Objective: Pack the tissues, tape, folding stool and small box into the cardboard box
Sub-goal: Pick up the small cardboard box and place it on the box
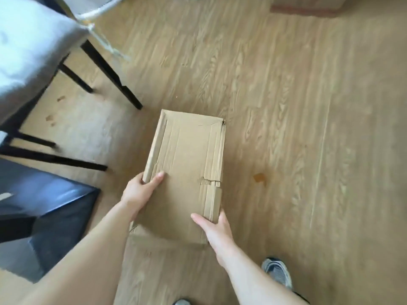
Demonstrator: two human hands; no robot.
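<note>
A brown cardboard box (187, 164) is held above the wooden floor, its plain creased face turned up toward me. My left hand (141, 190) grips its left edge near the middle, thumb on the top face. My right hand (214, 230) holds the near right corner, thumb on top and fingers around the side. A small tear shows on the box's right side. Tissues, tape, folding stool and small box are not in view.
A grey-cushioned chair (30, 51) with black legs (110, 71) stands at the upper left. A dark seat (55, 205) sits at the lower left. My shoe (278, 272) is on the wooden floor (308, 128) at the lower right.
</note>
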